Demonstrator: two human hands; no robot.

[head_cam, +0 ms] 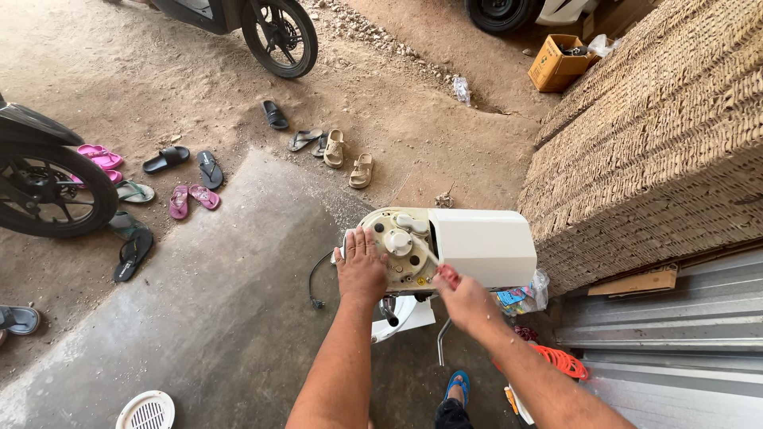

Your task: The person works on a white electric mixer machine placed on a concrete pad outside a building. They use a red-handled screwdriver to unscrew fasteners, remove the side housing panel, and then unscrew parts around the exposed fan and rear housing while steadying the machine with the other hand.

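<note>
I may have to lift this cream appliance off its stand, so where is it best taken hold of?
Probably by both ends of the cream appliance: the round open face under the left hand, and the boxy white cover from the right. It lies sideways, so the ends offer the broadest grip; the exposed knobs look fragile.

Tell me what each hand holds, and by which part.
Left hand lies flat on the machine's round end, gripping nothing. Right hand pinches a thin white stick at its near end.

A yellow-orange cardboard box (558, 62) stands open at the far right, beside the woven stack. Near right, a clear plastic bag of colourful packets (524, 295) lies under the white casing. A small yellow label (420, 280) sits on the machine's round face.
</note>
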